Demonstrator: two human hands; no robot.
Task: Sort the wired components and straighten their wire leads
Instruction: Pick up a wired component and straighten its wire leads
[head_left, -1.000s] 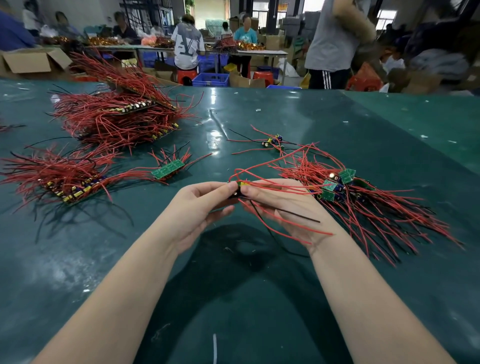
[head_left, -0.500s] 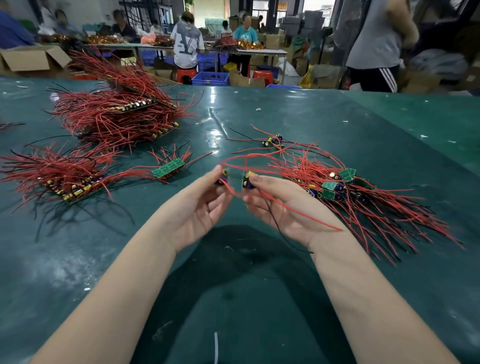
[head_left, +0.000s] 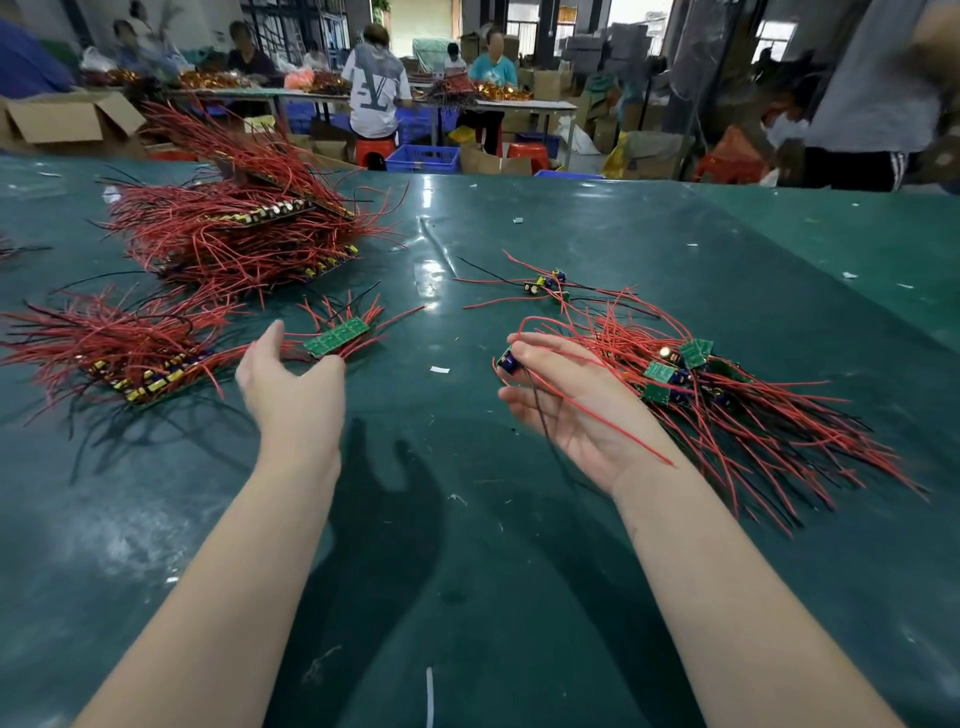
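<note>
Green table (head_left: 519, 597): sorted stacks of wired boards at far left (head_left: 228, 228) and near left (head_left: 130, 358), wires fanned red; unsorted heap (head_left: 727, 410) at right, leads trailing toward the near right edge. Small row of boards (head_left: 336, 336) lies between the near-left stack and table centre, long axis running near-left to far-right, leads sticking out both sides. Left hand (head_left: 291, 389) hovers with fingers extended and relaxed, holding nothing; its fingertips are just beside the near end of that row, thumb toward the near-left stack. Right hand (head_left: 566, 400) is palm-up, thumb and forefinger pinching a single component (head_left: 508, 360) at its blue capacitor end; one red lead (head_left: 613, 426) and a black lead drape across the palm toward the wrist, not yet straight. Judgement: the held component lies right of the row, across a bare strip; the left hand is the nearer hand to the row.
</note>
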